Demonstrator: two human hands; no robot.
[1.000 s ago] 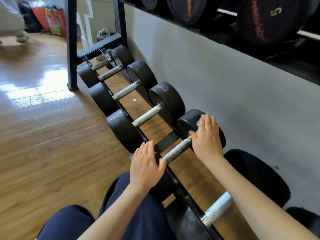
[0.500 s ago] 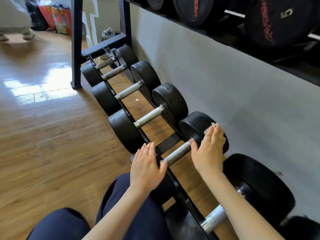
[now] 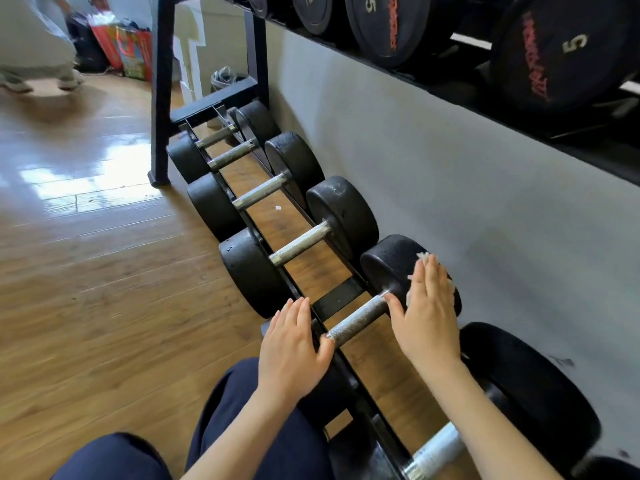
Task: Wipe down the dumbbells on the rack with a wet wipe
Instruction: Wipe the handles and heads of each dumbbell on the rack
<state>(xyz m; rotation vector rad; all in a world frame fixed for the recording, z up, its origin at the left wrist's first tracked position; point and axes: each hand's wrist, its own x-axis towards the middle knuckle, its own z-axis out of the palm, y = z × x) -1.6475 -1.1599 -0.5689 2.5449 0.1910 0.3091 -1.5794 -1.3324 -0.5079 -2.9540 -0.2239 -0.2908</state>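
Several black dumbbells with steel handles lie in a row on the low black rack (image 3: 341, 297). My right hand (image 3: 427, 315) lies flat on the far head of one dumbbell (image 3: 389, 259), pressing a white wet wipe (image 3: 423, 257) against it; only the wipe's frayed edges show past my fingers. My left hand (image 3: 294, 348) rests flat over the near head of the same dumbbell, thumb touching its knurled handle (image 3: 356, 318). That near head is mostly hidden under the hand.
A grey wall (image 3: 450, 174) runs along the right behind the rack. An upper shelf holds larger dumbbells (image 3: 561, 53). The rack's black upright post (image 3: 161, 98) stands on the wooden floor (image 3: 86, 289). A person's legs (image 3: 34, 67) and bags (image 3: 124, 50) are at far left.
My right hand has slid with the wipe from the handle end up over the far dumbbell head. My left hand has stayed put. The view has shifted slightly.
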